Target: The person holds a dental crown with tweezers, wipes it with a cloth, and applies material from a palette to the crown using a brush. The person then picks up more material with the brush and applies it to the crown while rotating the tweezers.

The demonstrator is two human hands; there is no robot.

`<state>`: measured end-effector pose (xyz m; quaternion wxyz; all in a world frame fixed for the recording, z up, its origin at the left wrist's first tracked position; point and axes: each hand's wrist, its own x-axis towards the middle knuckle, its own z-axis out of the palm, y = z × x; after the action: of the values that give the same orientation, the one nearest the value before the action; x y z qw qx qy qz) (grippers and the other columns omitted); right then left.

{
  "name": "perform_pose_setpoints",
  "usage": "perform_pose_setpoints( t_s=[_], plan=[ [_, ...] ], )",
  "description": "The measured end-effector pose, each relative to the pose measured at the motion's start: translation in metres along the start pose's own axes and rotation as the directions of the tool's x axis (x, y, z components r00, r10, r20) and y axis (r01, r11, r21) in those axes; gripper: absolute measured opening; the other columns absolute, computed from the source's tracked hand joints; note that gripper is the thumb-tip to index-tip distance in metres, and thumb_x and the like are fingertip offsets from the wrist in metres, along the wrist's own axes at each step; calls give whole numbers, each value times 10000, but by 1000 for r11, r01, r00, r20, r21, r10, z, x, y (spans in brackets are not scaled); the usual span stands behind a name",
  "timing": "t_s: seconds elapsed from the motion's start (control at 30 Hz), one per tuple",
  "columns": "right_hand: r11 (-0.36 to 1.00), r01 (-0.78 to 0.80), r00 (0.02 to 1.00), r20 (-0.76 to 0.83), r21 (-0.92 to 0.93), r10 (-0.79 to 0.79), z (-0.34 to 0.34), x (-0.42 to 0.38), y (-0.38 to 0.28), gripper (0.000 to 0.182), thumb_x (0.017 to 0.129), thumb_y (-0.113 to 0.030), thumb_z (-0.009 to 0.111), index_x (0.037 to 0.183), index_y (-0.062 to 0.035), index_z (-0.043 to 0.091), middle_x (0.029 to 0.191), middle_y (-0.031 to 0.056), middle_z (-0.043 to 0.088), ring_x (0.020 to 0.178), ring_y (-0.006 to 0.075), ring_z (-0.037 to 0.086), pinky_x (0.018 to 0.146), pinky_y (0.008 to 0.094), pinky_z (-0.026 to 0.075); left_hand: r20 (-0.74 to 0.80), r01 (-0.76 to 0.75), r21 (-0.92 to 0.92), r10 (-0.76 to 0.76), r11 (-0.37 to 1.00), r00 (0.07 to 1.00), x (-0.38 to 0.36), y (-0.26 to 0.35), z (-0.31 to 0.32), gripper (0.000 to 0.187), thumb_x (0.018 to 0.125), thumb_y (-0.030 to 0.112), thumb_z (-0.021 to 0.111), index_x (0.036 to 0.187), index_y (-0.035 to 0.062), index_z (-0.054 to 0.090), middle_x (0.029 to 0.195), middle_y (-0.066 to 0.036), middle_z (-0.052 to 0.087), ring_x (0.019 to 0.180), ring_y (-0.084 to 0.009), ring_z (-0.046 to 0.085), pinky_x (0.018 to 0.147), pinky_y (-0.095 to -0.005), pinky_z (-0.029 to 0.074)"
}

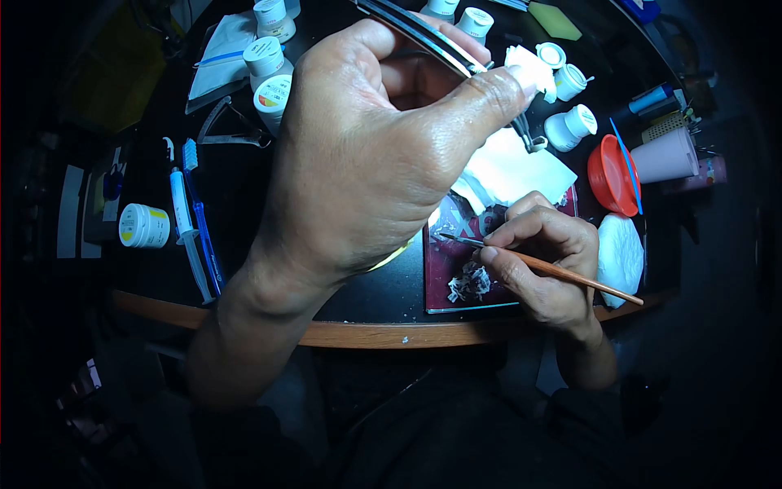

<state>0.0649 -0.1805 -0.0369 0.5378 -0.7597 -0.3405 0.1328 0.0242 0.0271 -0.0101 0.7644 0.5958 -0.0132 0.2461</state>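
My left hand (366, 147), raised close to the camera, is closed around long metal forceps (428, 37). Their tip comes out below my thumb, with a small pale piece (536, 144) at its end, too small to name. Lower right, my right hand (554, 253) pinches a fine paintbrush (554, 269) with a wooden handle. The brush's dark tip points left over a dark red glossy pad (440, 285). On that pad lie crumpled white scraps (470, 282) and a white tissue (517, 167). Part of the pad is hidden behind my left hand.
White-lidded jars (572, 126) stand along the back. A red bowl (607, 175), a blue stick (626, 163) and a white wrapped lump (621, 257) are at right. At left are a jar (144, 226), a syringe (186, 224), a blue toothbrush (199, 208) and a caliper (232, 126).
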Motion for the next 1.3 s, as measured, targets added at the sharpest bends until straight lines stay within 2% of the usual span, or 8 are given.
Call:
perform_pose_setpoints(
  t_s=[0.1, 0.2, 0.3, 0.37, 0.47, 0.67, 0.8, 1.3],
  plan=[
    [993, -28, 998, -48, 112, 34, 1, -1, -3, 82, 788, 18, 797, 837, 9, 731, 791, 81, 680, 724, 104, 622, 635, 253, 462, 128, 61, 72, -70, 996, 989, 10, 4, -14, 262, 947, 162, 768, 1134, 18, 654, 960, -72, 742, 837, -80, 682, 736, -208, 506],
    [970, 230, 969, -114, 83, -220, -8, -1, 5, 93, 755, -10, 782, 814, -3, 710, 761, 69, 667, 715, 117, 541, 645, 270, 408, 97, 94, 5, -94, 996, 991, 9, 5, -10, 247, 945, 131, 764, 1122, 13, 637, 937, -77, 734, 824, -82, 679, 712, -212, 505],
    [864, 503, 835, -247, -19, -492, -14, 0, 2, 125, 748, -49, 719, 865, -28, 680, 729, 58, 678, 757, 154, 491, 730, 306, 382, 100, 127, 14, -128, 992, 987, 8, 11, -7, 240, 940, 119, 766, 1101, 20, 619, 897, -68, 710, 796, -82, 666, 698, -217, 506],
    [767, 613, 694, -333, -191, -638, -18, -1, 4, 167, 751, -58, 694, 916, -62, 668, 720, 32, 678, 733, 146, 461, 733, 319, 362, 84, 159, -7, -158, 987, 984, 6, 13, -3, 242, 941, 116, 763, 1102, 23, 609, 885, -63, 703, 786, -82, 662, 693, -218, 508],
    [658, 616, 584, -309, -433, -750, -18, -3, -1, 233, 761, -93, 734, 986, -96, 673, 758, 6, 710, 713, 141, 506, 747, 307, 373, 107, 169, 2, -169, 986, 980, 5, 14, -1, 232, 945, 107, 751, 1099, 24, 598, 878, -65, 702, 784, -84, 666, 698, -222, 515],
    [635, 568, 625, -228, -524, -747, -18, -6, -9, 320, 752, -86, 850, 1051, -95, 736, 901, 17, 778, 752, 136, 555, 753, 278, 390, 113, 186, 20, -187, 982, 976, 3, 12, 1, 208, 952, 86, 729, 1092, 21, 591, 866, -64, 700, 771, -87, 673, 700, -225, 524],
    [637, 569, 624, -231, -520, -747, -16, -7, -7, 299, 751, -103, 862, 1032, -103, 761, 921, 3, 780, 772, 131, 552, 746, 279, 396, 84, 192, -44, -188, 980, 979, 3, 13, 3, 233, 924, 91, 781, 1054, -12, 616, 863, -114, 713, 785, -96, 676, 725, -225, 548],
    [657, 549, 644, -239, -517, -727, -14, -6, -9, 304, 718, -64, 867, 1008, -96, 782, 935, 8, 782, 781, 129, 550, 735, 264, 411, 88, 211, -74, -204, 975, 975, 3, 13, 1, 228, 919, 58, 779, 1067, -9, 619, 881, -112, 711, 814, -103, 684, 749, -222, 552]
  ],
)
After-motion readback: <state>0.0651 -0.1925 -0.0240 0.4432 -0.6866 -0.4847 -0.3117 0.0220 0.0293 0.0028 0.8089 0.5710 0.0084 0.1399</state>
